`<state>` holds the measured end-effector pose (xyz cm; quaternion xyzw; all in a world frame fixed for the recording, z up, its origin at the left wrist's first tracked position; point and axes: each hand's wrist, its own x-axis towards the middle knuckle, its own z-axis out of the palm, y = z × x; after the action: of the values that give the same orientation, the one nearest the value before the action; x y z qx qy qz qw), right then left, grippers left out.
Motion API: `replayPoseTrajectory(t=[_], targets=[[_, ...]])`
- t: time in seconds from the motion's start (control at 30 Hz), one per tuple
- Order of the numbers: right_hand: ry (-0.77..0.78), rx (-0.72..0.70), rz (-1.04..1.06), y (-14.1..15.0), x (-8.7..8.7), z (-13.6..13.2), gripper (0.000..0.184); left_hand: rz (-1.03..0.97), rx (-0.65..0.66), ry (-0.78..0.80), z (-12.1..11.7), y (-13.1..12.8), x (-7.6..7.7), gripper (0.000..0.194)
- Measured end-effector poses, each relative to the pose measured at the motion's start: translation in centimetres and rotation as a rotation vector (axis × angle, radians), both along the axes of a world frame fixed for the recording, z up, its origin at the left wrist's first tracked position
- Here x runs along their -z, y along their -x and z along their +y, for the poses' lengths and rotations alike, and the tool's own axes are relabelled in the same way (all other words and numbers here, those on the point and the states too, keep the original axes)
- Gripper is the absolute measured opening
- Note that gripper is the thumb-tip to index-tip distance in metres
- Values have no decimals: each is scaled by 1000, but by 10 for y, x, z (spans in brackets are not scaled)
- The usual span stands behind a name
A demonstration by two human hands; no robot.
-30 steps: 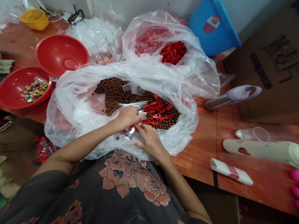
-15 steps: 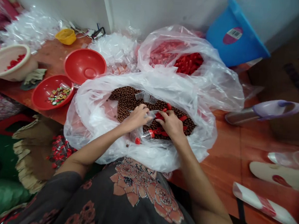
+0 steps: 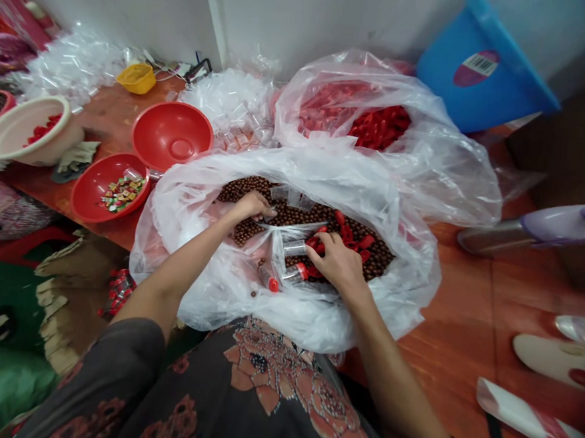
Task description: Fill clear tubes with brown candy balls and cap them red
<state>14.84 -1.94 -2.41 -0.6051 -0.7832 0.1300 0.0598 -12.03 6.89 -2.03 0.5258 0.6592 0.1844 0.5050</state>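
"Where are the hands in the head camera's view?"

"Both are inside a big clear plastic bag [image 3: 184, 265] at the bottom centre. The left hand [image 3: 250, 206] lies over a heap of brown beads [image 3: 303, 214], fingers drawn together. Its grip can't be told from here; it may be pinching something thin and clear."

"And the other one?"

"The right hand [image 3: 337, 262] is curled down among loose red caps [image 3: 354, 238], right against small clear vials [image 3: 295, 247]. One vial with a red cap [image 3: 296, 272] sits just below the fingers. Whether that hand has closed on anything is also unclear."

"What's around the bag?"

"A second clear bag of red pieces [image 3: 379, 128] sits at the top centre. To the upper left are an empty red bowl [image 3: 171, 134] and a red bowl of wrapped sweets [image 3: 121, 194], both on an orange wooden table [image 3: 457, 304]. A blue bucket [image 3: 483, 72] is at the upper right."
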Motion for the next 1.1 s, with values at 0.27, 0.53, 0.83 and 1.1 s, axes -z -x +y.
replayPoseTrajectory(t=[0.27, 0.53, 0.83, 1.1], targets=[[50, 76, 300, -1, 15, 10, 24, -281, -65, 4, 5, -28, 6, 23], [115, 216, 710, -11, 35, 13, 52, -466, -153, -75, -27, -22, -19, 40], [218, 353, 1197, -13, 16, 0, 34, -721, -160, 50, -84, -24, -50, 57], [492, 503, 1612, -9, -8, -14, 37, -684, -245, 71, -119, -51, -42, 48]])
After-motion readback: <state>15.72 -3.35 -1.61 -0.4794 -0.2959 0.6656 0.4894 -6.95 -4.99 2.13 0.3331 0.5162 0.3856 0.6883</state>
